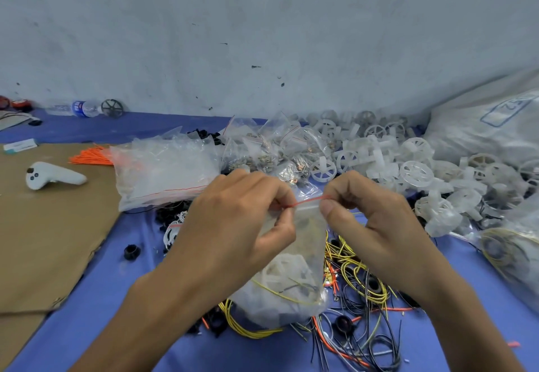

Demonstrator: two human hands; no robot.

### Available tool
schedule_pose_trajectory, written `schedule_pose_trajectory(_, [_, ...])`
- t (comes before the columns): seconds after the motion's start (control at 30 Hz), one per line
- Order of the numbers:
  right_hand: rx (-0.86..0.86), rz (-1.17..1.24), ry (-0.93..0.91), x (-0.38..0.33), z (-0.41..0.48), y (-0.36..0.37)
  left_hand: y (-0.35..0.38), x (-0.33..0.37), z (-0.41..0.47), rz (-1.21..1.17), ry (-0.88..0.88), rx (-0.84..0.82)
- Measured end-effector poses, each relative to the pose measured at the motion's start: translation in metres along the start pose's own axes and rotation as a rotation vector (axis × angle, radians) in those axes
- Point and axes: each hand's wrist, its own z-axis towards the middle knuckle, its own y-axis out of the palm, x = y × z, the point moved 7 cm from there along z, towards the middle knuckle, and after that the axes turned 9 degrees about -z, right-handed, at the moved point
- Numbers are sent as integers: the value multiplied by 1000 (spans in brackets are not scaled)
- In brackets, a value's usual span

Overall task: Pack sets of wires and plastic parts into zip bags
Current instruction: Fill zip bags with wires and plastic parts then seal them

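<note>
A clear zip bag (294,278) hangs upright between my hands over the blue table. Inside it I see a white plastic wheel part and yellow and dark wires. My left hand (239,220) pinches the left end of its red zip strip, and my right hand (373,220) pinches the right end. Loose yellow, black and orange wires (361,307) lie under and to the right of the bag. Small black plastic parts (131,252) sit on the cloth nearby.
White plastic wheels (408,164) are heaped at the right. A stack of empty zip bags (166,170) and small filled bags (262,147) lie behind my hands. Cardboard (43,234) with a white controller (52,175) covers the left. A large sack (490,129) stands far right.
</note>
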Motion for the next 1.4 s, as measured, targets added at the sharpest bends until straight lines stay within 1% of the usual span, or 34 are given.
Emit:
schedule_pose_trajectory(0.1, [-3, 72, 50, 9, -3, -2, -2, -16, -5, -39, -70, -50])
schedule_pose_trajectory(0.17, [-28, 80, 50, 10, -4, 0, 0, -22, -8, -88, -109, -102])
schedule_pose_trajectory(0.23, [-48, 67, 28, 6, -3, 3, 2, -19, -6, -138, -98, -121])
schedule_pose_trajectory(0.33, [-49, 33, -3, -3, -1, 5, 2, -7, 1, -166, -38, -93])
schedule_pose_trajectory(0.43, [-28, 44, -5, -6, -4, 5, 4, -3, 3, -140, -11, -64])
schedule_pose_trajectory(0.6, [-21, 105, 67, 5, -10, 4, 10, -14, -5, -151, -48, -109])
schedule_pose_trajectory(0.77, [-15, 87, 67, 6, -12, 4, 13, -15, -5, -55, -8, -132])
schedule_pose_trajectory(0.83, [-7, 109, 81, 8, -13, 3, 14, -16, -6, -57, 0, -143])
schedule_pose_trajectory(0.93, [-9, 127, 86, 10, -16, 4, 9, -23, -11, -147, -32, -133])
schedule_pose_trajectory(1.13, [2, 131, 85, 16, -19, 2, 0, -39, -23, -129, -72, -121])
schedule_pose_trajectory(1.4, [23, 230, 113, 30, -26, 0, -13, -63, -41, -192, -143, -74])
